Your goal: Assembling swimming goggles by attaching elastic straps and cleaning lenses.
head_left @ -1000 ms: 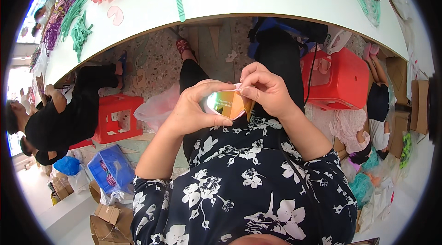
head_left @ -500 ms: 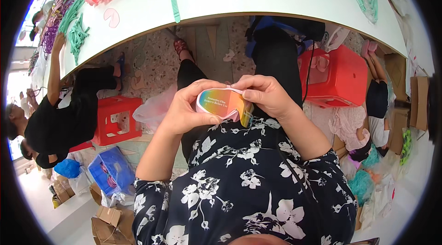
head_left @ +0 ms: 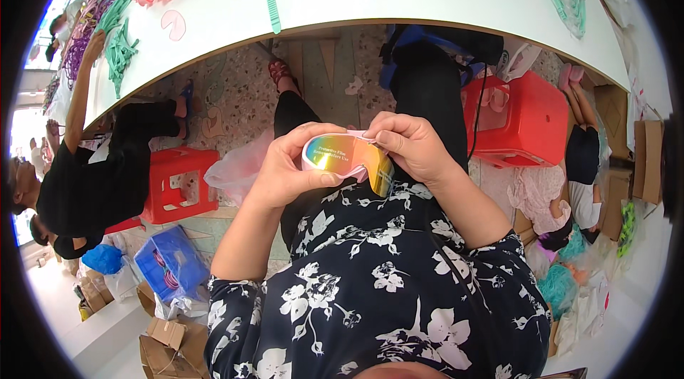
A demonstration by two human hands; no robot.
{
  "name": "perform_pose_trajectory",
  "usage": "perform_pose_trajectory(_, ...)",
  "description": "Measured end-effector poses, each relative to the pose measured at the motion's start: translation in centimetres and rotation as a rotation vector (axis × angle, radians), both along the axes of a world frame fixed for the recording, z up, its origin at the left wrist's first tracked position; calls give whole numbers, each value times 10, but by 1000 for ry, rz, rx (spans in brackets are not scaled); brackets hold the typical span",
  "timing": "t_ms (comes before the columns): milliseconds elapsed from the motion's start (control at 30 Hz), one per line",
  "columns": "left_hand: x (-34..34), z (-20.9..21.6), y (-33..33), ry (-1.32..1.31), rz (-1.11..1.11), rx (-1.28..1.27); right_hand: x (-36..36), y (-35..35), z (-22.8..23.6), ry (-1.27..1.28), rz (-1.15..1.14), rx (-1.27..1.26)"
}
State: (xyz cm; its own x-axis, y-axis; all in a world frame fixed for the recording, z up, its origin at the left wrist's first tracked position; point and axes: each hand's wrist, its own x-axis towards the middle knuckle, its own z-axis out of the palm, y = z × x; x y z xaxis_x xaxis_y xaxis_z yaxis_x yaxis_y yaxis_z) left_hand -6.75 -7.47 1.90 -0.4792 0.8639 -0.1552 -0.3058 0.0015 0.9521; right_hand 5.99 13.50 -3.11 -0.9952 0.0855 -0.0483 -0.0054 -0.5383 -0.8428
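steadying the goggles [head_left: 336,152] between both hands should help: left hand [head_left: 281,163] clamped around their left end, right hand's [head_left: 412,142] fingers pinching the far rim [head_left: 355,134]; gentle pressure would spare the lens [head_left: 381,174].

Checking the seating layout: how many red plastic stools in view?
2 clearly: one stool on the left, another stool on the right. A red sliver beside the left one may be a third, mostly hidden.
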Motion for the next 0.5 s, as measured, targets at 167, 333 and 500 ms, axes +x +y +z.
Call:
perform_pose_trajectory(167,0,-3,-2,5,10,6,0,-3,1,-100,-6,-95)
perform_pose_trajectory(333,0,-1,-1,21,2,-8,2,-6,3,-115,3,-233)
perform_pose_trajectory(500,3,4,-1,-15,9,-32,5,-7,6,-102,-13,-262)
